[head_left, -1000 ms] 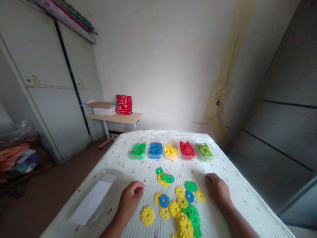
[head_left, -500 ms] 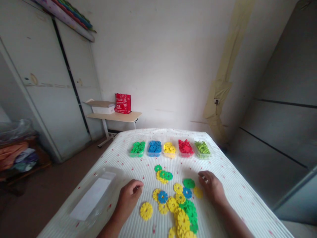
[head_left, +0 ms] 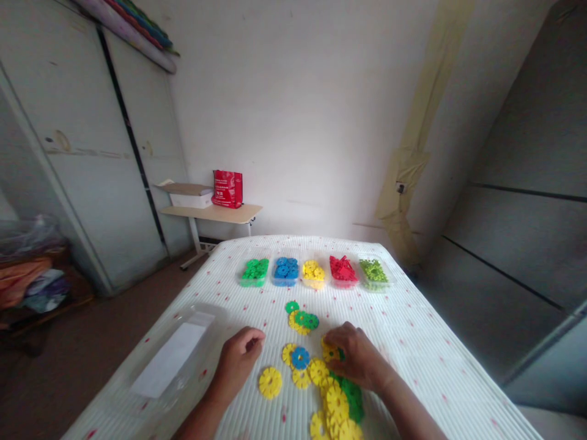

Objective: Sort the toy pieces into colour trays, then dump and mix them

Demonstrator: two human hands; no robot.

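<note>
My left hand (head_left: 240, 357) rests on the table to the left of the discs, its fingers curled in and nothing showing in them. Over the loose pile, my right hand (head_left: 358, 357) bends its fingers down onto a yellow notched disc (head_left: 329, 350); what lies under the palm is hidden. Below it spreads a heap of yellow discs (head_left: 337, 400) beside green discs (head_left: 354, 400). Between the hands lie a blue disc (head_left: 300, 358) and a single yellow disc (head_left: 270, 382). Farther back, a small green and yellow cluster (head_left: 301, 319) overlaps.
Clear tubs stand in a row at the back: green pieces (head_left: 255, 270), blue pieces (head_left: 287, 269), yellow pieces (head_left: 313, 272), red pieces (head_left: 343, 270) and light green pieces (head_left: 373, 272). A clear plastic tray (head_left: 197, 305) with white paper (head_left: 172, 360) lies at left.
My right hand has moved left from beside the discs to over them, covering the blue, green and yellow ones there. My left hand has barely moved.
</note>
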